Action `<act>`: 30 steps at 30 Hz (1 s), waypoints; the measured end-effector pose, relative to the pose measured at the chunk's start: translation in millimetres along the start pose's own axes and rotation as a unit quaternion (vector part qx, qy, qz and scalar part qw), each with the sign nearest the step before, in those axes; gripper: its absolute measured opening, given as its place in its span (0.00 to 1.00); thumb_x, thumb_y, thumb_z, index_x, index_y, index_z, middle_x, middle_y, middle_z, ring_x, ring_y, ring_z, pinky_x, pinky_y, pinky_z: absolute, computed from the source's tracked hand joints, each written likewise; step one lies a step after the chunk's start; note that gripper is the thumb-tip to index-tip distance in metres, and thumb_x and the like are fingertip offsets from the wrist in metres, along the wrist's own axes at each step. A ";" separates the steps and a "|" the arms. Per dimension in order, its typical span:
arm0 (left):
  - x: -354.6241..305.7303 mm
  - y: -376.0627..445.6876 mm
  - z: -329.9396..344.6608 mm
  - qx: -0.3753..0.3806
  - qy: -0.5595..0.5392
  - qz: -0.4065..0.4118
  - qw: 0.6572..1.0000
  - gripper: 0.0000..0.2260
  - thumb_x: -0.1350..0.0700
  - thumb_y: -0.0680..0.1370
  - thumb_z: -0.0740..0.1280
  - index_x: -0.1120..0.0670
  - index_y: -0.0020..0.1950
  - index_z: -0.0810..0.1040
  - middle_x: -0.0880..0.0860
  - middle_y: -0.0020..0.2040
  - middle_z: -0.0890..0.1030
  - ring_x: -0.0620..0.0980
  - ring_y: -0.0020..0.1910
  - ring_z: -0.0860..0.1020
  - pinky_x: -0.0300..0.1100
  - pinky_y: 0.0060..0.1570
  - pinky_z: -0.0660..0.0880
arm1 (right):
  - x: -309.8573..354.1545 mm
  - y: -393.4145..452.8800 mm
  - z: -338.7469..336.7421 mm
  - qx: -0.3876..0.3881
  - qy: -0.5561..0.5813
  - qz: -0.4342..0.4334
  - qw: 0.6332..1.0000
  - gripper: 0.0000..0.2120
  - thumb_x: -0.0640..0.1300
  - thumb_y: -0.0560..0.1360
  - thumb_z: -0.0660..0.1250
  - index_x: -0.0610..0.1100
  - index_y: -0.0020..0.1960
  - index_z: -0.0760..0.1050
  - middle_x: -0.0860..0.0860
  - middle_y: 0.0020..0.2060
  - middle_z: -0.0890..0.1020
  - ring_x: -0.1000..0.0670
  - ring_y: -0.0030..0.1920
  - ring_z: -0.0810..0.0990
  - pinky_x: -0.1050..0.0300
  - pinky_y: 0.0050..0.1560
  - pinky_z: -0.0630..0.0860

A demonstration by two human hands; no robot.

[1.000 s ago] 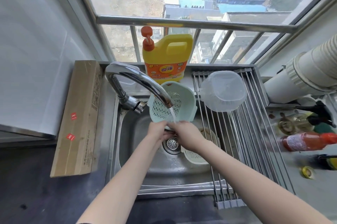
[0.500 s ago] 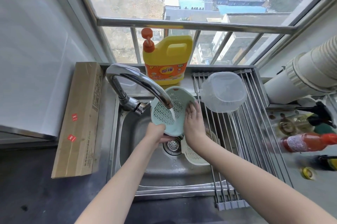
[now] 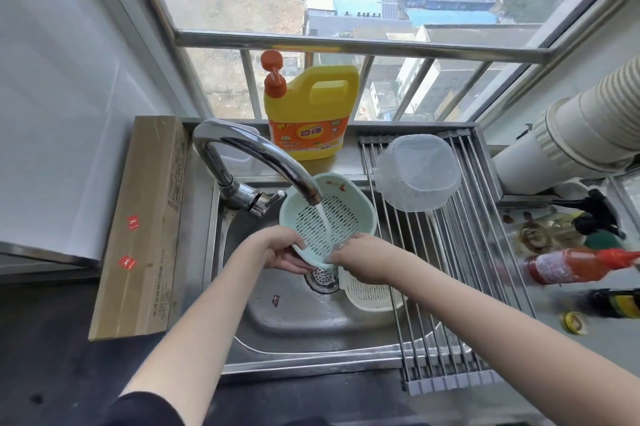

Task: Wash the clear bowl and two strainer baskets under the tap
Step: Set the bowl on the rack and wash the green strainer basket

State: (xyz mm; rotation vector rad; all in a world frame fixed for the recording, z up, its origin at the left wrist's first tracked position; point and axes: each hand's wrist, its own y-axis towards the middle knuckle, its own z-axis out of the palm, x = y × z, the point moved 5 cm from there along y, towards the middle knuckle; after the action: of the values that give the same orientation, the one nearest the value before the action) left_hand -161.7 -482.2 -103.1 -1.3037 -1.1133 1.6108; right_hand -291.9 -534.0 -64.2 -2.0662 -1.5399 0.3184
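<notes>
A pale green strainer basket [image 3: 332, 214] is tilted toward me under the running tap [image 3: 263, 155], and water falls onto its slotted bottom. Red specks cling to its far inner wall. My left hand [image 3: 284, 252] grips its near-left rim and my right hand [image 3: 360, 259] grips its near-right rim. A white strainer basket [image 3: 370, 294] lies in the sink [image 3: 311, 325] below my right hand, partly hidden. The clear bowl [image 3: 419, 172] rests upside down on the roll-up drying rack [image 3: 460, 287].
A yellow detergent jug [image 3: 311, 114] stands on the sill behind the tap. A long cardboard box [image 3: 145, 224] lies left of the sink. Bottles, including a red one [image 3: 575, 266], crowd the counter at right. A white ribbed duct [image 3: 571, 141] runs overhead at right.
The green basket has tipped lower and more toward me under the stream. My right hand slid from its right side down to its near rim. My left hand now holds the near-left rim.
</notes>
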 end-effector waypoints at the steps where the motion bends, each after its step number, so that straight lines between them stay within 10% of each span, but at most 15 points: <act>1: -0.8 0.8 -1.4 0.003 0.010 -0.004 1.000 0.06 0.67 0.78 0.57 0.64 0.52 0.72 0.62 0.33 0.83 0.56 0.29 0.83 0.49 0.37 0.81 | 5.0 1.4 0.6 0.001 -0.020 -0.003 1.000 0.17 0.34 0.75 0.59 0.46 0.61 0.74 0.48 0.55 0.81 0.44 0.55 0.78 0.49 0.61 0.72; 8: 19.3 -18.1 19.9 -0.027 0.098 -0.038 0.994 0.28 0.36 0.77 0.58 0.60 0.61 0.70 0.62 0.49 0.80 0.54 0.34 0.81 0.45 0.37 0.79 | 20.0 8.4 1.7 -0.042 0.026 0.107 0.993 0.16 0.33 0.77 0.57 0.38 0.64 0.67 0.43 0.54 0.81 0.40 0.53 0.80 0.49 0.47 0.75; 13: 26.0 -18.0 28.9 -0.098 0.051 0.027 0.994 0.14 0.59 0.76 0.54 0.64 0.38 0.75 0.57 0.22 0.79 0.50 0.19 0.78 0.39 0.26 0.77 | 43.2 15.8 7.1 -0.097 0.121 0.105 0.982 0.13 0.38 0.77 0.60 0.41 0.61 0.70 0.44 0.53 0.81 0.41 0.53 0.80 0.51 0.48 0.73; 17: 27.3 -13.7 7.9 -0.107 0.094 0.017 0.990 0.15 0.60 0.78 0.47 0.64 0.41 0.71 0.58 0.21 0.75 0.48 0.14 0.73 0.35 0.19 0.72 | 23.1 3.9 27.1 -0.031 0.046 0.054 0.997 0.18 0.48 0.73 0.66 0.48 0.62 0.71 0.50 0.57 0.79 0.47 0.62 0.74 0.43 0.70 0.57; 20: 28.2 -12.3 -6.9 -0.086 0.110 0.007 0.990 0.13 0.60 0.78 0.46 0.60 0.40 0.69 0.54 0.23 0.72 0.47 0.14 0.70 0.34 0.19 0.71 | 5.1 -9.7 33.6 -0.049 0.023 0.013 0.998 0.20 0.36 0.75 0.60 0.49 0.64 0.71 0.53 0.61 0.77 0.50 0.67 0.70 0.43 0.75 0.43; 24: 16.7 -9.9 -18.3 -0.156 0.042 0.052 0.986 0.19 0.46 0.77 0.61 0.62 0.41 0.73 0.56 0.26 0.75 0.50 0.21 0.72 0.37 0.23 0.72 | 19.6 -9.9 26.7 -0.152 0.020 0.006 0.988 0.11 0.33 0.72 0.62 0.41 0.52 0.75 0.46 0.47 0.83 0.43 0.51 0.81 0.51 0.56 0.72; 26: 23.3 -13.7 -6.7 -0.177 0.076 0.072 0.979 0.25 0.39 0.73 0.66 0.63 0.43 0.78 0.59 0.34 0.81 0.53 0.29 0.80 0.41 0.25 0.76 | 24.4 -5.9 20.3 -0.169 0.072 0.061 0.981 0.11 0.31 0.70 0.62 0.39 0.51 0.74 0.43 0.42 0.82 0.41 0.43 0.81 0.52 0.39 0.70; 30: 47.8 -16.6 34.7 -0.111 -0.081 0.065 0.988 0.13 0.49 0.78 0.62 0.59 0.47 0.77 0.59 0.40 0.81 0.55 0.35 0.81 0.49 0.43 0.80 | 42.7 10.5 22.8 -0.204 0.078 0.088 0.972 0.14 0.31 0.64 0.67 0.35 0.50 0.78 0.43 0.37 0.83 0.43 0.39 0.83 0.54 0.38 0.78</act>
State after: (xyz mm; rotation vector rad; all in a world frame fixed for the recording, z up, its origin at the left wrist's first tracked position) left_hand -203.7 -437.8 -98.9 -1.4341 -1.3634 1.7528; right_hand -280.9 -489.7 -83.4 -2.4843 -1.4183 -0.1099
